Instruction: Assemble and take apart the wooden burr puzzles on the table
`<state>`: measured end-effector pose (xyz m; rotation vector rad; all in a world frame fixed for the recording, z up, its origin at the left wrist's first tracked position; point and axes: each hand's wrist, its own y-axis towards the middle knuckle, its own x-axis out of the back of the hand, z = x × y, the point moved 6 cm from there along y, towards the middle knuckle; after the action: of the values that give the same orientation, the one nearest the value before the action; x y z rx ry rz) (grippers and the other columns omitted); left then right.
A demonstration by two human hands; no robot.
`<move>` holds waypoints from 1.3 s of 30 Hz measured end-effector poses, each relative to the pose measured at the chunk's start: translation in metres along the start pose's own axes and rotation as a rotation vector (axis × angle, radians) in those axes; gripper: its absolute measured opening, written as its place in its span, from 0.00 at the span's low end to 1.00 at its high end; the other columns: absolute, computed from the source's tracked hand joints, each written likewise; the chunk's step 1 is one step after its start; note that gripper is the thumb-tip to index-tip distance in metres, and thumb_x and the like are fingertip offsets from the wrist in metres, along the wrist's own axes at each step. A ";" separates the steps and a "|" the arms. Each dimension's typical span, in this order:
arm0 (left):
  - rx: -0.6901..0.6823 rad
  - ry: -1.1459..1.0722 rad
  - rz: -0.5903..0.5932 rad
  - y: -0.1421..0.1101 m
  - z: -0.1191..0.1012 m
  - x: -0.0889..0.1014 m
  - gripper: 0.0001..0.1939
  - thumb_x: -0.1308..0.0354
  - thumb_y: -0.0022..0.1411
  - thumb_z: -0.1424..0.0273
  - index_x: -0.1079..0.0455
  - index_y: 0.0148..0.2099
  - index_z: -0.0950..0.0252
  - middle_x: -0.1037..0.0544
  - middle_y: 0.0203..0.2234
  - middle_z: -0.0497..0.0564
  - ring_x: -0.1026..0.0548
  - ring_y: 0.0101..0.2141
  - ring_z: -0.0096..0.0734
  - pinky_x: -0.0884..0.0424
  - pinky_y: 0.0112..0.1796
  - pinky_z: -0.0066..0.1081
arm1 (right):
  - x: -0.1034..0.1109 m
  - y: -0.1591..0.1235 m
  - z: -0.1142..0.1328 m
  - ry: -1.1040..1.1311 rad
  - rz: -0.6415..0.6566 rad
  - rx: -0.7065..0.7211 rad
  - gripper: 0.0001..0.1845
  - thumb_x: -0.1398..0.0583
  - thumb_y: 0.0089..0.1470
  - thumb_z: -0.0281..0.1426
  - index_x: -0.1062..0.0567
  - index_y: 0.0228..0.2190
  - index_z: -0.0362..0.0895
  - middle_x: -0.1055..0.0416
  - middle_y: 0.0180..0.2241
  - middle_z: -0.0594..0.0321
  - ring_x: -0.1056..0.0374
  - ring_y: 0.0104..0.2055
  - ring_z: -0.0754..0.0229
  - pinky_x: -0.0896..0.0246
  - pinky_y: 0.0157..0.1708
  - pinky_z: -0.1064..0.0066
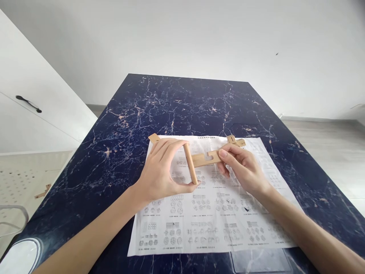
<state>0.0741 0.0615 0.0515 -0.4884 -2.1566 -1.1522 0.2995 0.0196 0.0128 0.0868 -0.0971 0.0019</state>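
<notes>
Between its thumb and fingertips my left hand [159, 171] grips a round wooden rod [191, 164] by its two ends. My right hand [242, 163] pinches the right end of a flat notched wooden piece [205, 158], with a hooked slot in its upper edge. The left end of that piece meets the middle of the rod; I cannot tell whether they are joined or only touching. Beyond my right hand lie small wooden blocks [231, 139] with dark markings. Another wooden piece [154, 138] shows past my left hand, partly hidden by it.
Under both hands a printed sheet [205, 213] of small diagrams lies on the dark blue marbled table [171, 102]. A clear flat object [259, 262] rests at the near edge, and a pale round-edged object [21, 257] at the lower left. A white cabinet [37, 87] stands left.
</notes>
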 end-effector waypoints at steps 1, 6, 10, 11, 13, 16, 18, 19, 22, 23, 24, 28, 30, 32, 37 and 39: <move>-0.004 -0.001 0.009 0.000 -0.001 0.000 0.43 0.22 0.52 0.55 0.37 0.64 0.59 0.20 0.55 0.60 0.21 0.55 0.57 0.26 0.57 0.57 | 0.000 0.000 0.000 -0.003 -0.005 -0.002 0.18 0.37 0.73 0.44 0.24 0.33 0.47 0.28 0.21 0.68 0.36 0.20 0.65 0.38 0.22 0.71; 0.007 -0.008 0.039 0.000 -0.002 -0.002 0.44 0.22 0.52 0.56 0.37 0.65 0.59 0.20 0.56 0.59 0.22 0.55 0.57 0.26 0.58 0.57 | 0.001 0.000 0.000 0.005 -0.020 -0.011 0.17 0.37 0.72 0.44 0.23 0.33 0.47 0.28 0.22 0.67 0.36 0.21 0.66 0.39 0.22 0.72; 0.009 -0.016 0.010 0.001 -0.002 0.002 0.43 0.22 0.51 0.55 0.37 0.64 0.58 0.20 0.55 0.59 0.21 0.54 0.57 0.27 0.57 0.57 | 0.004 0.001 0.001 0.037 -0.017 -0.010 0.17 0.36 0.72 0.44 0.22 0.34 0.47 0.29 0.22 0.68 0.38 0.21 0.66 0.41 0.22 0.71; 0.025 -0.018 -0.015 0.002 0.000 0.005 0.42 0.22 0.51 0.55 0.36 0.63 0.58 0.20 0.54 0.58 0.21 0.53 0.56 0.26 0.56 0.56 | 0.007 0.001 0.001 0.047 -0.036 -0.006 0.16 0.36 0.72 0.44 0.21 0.35 0.47 0.30 0.22 0.68 0.38 0.21 0.66 0.41 0.22 0.71; 0.093 -0.022 -0.078 0.002 0.006 0.012 0.40 0.22 0.51 0.54 0.35 0.61 0.57 0.20 0.53 0.57 0.21 0.51 0.53 0.24 0.54 0.54 | 0.016 0.002 0.001 0.063 -0.110 0.006 0.16 0.36 0.72 0.44 0.21 0.36 0.47 0.32 0.22 0.69 0.39 0.21 0.65 0.42 0.22 0.71; 0.198 -0.008 -0.130 0.002 0.017 0.017 0.39 0.22 0.52 0.53 0.35 0.60 0.57 0.20 0.54 0.55 0.21 0.49 0.50 0.24 0.53 0.52 | 0.024 0.001 0.004 0.060 -0.218 0.030 0.16 0.37 0.72 0.45 0.23 0.35 0.48 0.33 0.22 0.69 0.40 0.22 0.65 0.42 0.22 0.71; 0.230 0.024 -0.122 0.002 0.022 0.014 0.40 0.23 0.53 0.52 0.35 0.61 0.57 0.21 0.54 0.56 0.21 0.50 0.50 0.26 0.54 0.53 | 0.019 0.001 0.007 0.029 -0.222 0.042 0.17 0.37 0.72 0.45 0.24 0.34 0.48 0.32 0.23 0.69 0.39 0.21 0.65 0.41 0.22 0.70; 0.237 0.049 -0.112 0.001 0.024 0.012 0.40 0.23 0.54 0.51 0.36 0.62 0.57 0.21 0.54 0.56 0.21 0.50 0.51 0.26 0.55 0.53 | 0.015 0.000 0.008 0.006 -0.203 0.042 0.17 0.37 0.72 0.46 0.24 0.34 0.48 0.32 0.23 0.69 0.39 0.21 0.65 0.41 0.22 0.70; 0.257 0.133 -0.091 0.000 0.030 0.008 0.41 0.25 0.55 0.48 0.36 0.63 0.58 0.22 0.52 0.58 0.23 0.50 0.52 0.27 0.55 0.54 | 0.002 -0.001 0.011 -0.057 -0.143 0.037 0.19 0.38 0.72 0.47 0.25 0.33 0.48 0.31 0.22 0.69 0.38 0.20 0.65 0.38 0.23 0.70; 0.266 0.166 -0.090 0.000 0.032 0.008 0.41 0.25 0.56 0.47 0.36 0.64 0.58 0.22 0.52 0.58 0.24 0.50 0.53 0.28 0.55 0.54 | 0.000 -0.001 0.011 -0.071 -0.141 0.036 0.20 0.38 0.72 0.48 0.26 0.33 0.48 0.31 0.22 0.69 0.37 0.20 0.65 0.37 0.23 0.70; 0.276 0.202 -0.089 0.000 0.035 0.008 0.41 0.26 0.57 0.47 0.37 0.64 0.58 0.23 0.52 0.58 0.24 0.51 0.53 0.29 0.56 0.54 | 0.000 -0.001 0.011 -0.081 -0.148 0.034 0.20 0.38 0.72 0.48 0.26 0.33 0.48 0.30 0.22 0.69 0.37 0.20 0.65 0.37 0.23 0.69; 0.349 0.340 -0.080 -0.002 0.051 0.014 0.43 0.25 0.56 0.45 0.37 0.64 0.58 0.25 0.52 0.60 0.27 0.53 0.58 0.30 0.57 0.58 | 0.005 0.000 0.009 -0.111 -0.194 0.009 0.21 0.39 0.72 0.48 0.27 0.32 0.48 0.31 0.22 0.68 0.37 0.20 0.64 0.37 0.23 0.69; 0.394 0.372 -0.064 -0.004 0.059 0.015 0.43 0.25 0.55 0.45 0.36 0.64 0.58 0.26 0.52 0.60 0.28 0.54 0.60 0.31 0.57 0.60 | 0.006 0.000 0.007 -0.119 -0.190 0.000 0.21 0.39 0.72 0.49 0.27 0.32 0.48 0.30 0.22 0.68 0.37 0.20 0.64 0.38 0.23 0.68; 0.420 0.374 -0.045 -0.005 0.065 0.015 0.43 0.25 0.55 0.45 0.35 0.63 0.58 0.27 0.53 0.60 0.29 0.55 0.62 0.32 0.58 0.62 | 0.005 0.000 0.006 -0.113 -0.178 -0.006 0.21 0.38 0.71 0.49 0.27 0.32 0.48 0.30 0.22 0.67 0.36 0.20 0.64 0.39 0.23 0.68; 0.445 0.317 0.021 -0.008 0.073 0.009 0.41 0.25 0.56 0.47 0.34 0.63 0.59 0.29 0.58 0.61 0.32 0.60 0.63 0.34 0.61 0.62 | 0.000 -0.001 0.005 -0.117 -0.144 -0.022 0.22 0.37 0.70 0.51 0.27 0.32 0.48 0.30 0.21 0.67 0.36 0.20 0.64 0.42 0.21 0.69; 0.464 0.292 0.058 -0.008 0.075 0.006 0.40 0.26 0.58 0.45 0.33 0.64 0.59 0.30 0.60 0.61 0.33 0.62 0.63 0.34 0.62 0.62 | 0.000 -0.001 0.003 -0.139 -0.133 -0.031 0.22 0.38 0.71 0.51 0.27 0.33 0.47 0.29 0.22 0.67 0.36 0.21 0.65 0.42 0.22 0.69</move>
<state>0.0377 0.1203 0.0198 -0.1611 -2.0448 -0.6128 0.2987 0.0179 0.0161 0.0619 -0.2306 -0.1385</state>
